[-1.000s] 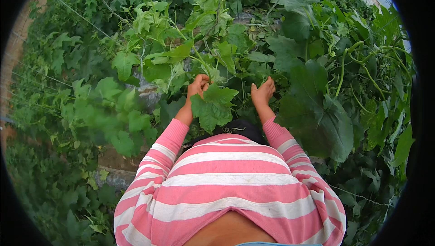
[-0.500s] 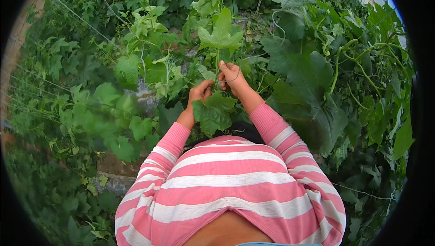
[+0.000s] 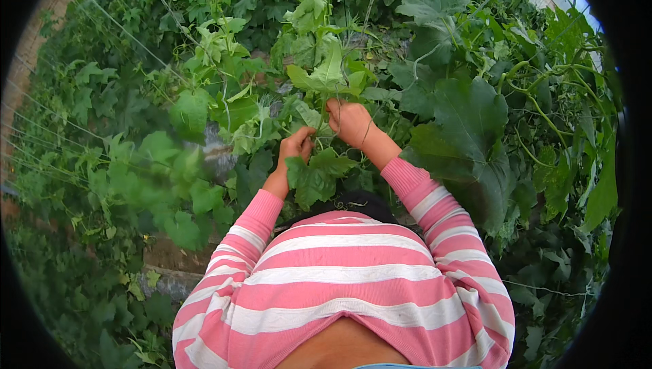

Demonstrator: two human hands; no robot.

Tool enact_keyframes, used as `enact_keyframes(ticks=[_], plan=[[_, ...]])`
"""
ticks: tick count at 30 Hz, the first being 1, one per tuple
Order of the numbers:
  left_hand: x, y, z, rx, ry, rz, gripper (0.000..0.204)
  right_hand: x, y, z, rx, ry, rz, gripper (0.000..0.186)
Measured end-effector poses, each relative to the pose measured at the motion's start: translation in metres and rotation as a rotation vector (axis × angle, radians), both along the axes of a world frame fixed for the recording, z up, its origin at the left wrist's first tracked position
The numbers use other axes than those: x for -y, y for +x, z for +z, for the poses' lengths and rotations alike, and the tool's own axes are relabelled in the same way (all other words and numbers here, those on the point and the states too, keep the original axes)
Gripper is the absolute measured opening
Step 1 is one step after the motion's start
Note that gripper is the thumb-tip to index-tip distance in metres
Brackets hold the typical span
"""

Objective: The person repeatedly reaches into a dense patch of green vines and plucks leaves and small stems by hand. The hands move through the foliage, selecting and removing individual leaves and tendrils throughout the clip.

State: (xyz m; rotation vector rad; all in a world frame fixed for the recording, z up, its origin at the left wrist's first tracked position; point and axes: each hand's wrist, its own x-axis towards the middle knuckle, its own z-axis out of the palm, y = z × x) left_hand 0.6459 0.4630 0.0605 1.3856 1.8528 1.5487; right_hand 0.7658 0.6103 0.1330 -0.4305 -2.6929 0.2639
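Note:
A green climbing vine stem (image 3: pixel 323 107) runs between my hands, topped by a pale lobed leaf (image 3: pixel 326 74). My left hand (image 3: pixel 295 148) is closed with its fingers pinched at the stem, just above a darker green leaf (image 3: pixel 318 177). Slightly higher and to the right, my right hand (image 3: pixel 351 124) is closed round the same stem, its back turned up and its fingertips partly hidden. A thin grey string (image 3: pixel 368 128) hangs across the right wrist.
Dense vines surround me. Large dark leaves (image 3: pixel 468 121) stand close on the right, with curling stems (image 3: pixel 543 107) beyond them. At the upper left, support wires (image 3: pixel 122 23) slant through the foliage. Pale ground sheeting (image 3: pixel 219 148) shows between leaves.
My right hand has rolled over, so its back now shows, and the string has slid toward the wrist. The top leaf has tilted and dropped lower. My left hand stays nearly in place.

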Motion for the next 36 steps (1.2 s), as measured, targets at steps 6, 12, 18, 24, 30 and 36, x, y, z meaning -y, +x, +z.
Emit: enact_keyframes(ticks=[6,12,18,24,30,36], plan=[[-0.001,-0.015,-0.015,-0.197,-0.054,-0.112,0.022,0.001,-0.007,0.008,-0.339,-1.3,-0.053,0.021],[-0.015,-0.032,-0.017,0.234,-0.185,-0.079,0.029,0.014,-0.011,-0.035,-0.27,-0.865,0.058,0.014],[-0.029,-0.077,0.042,0.491,-0.093,-0.099,0.027,0.008,-0.025,-0.067,-0.269,-0.007,0.231,0.019],[-0.034,-0.07,0.08,0.653,-0.134,-0.328,0.025,0.027,-0.027,-0.049,-0.496,-1.848,0.369,0.017],[-0.025,-0.049,0.079,0.544,-0.025,-0.189,0.01,0.034,-0.024,-0.015,-0.476,-0.895,0.272,0.017],[-0.022,-0.05,0.087,-0.114,0.108,-0.086,0.006,0.035,-0.031,-0.024,-0.556,-1.459,0.151,0.012]])
